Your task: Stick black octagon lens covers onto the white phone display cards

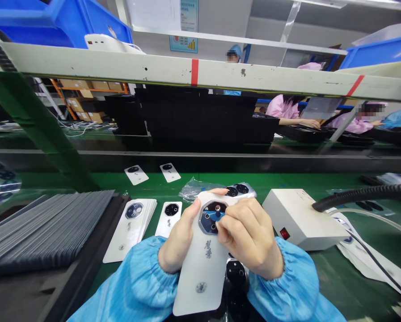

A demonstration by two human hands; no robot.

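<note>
I hold a white phone back cover (200, 264) upright in front of me. My left hand (178, 239) grips its left edge, thumb along the side. My right hand (250, 235) is closed at the cover's octagonal camera ring (213, 217), fingertips pinching a small blue tab there. A stack of similar white covers (129, 228) lies to the left on the green belt, with one more cover (168, 217) beside it. Below my hands a dark round fixture (235, 270) shows partly.
A black tray of thin grey sheets (42, 230) fills the left. A white box with a red switch (299, 217) and a black hose (361, 194) stand at right. Two covers (136, 174) lie farther up the belt. Other people sit across the line (287, 109).
</note>
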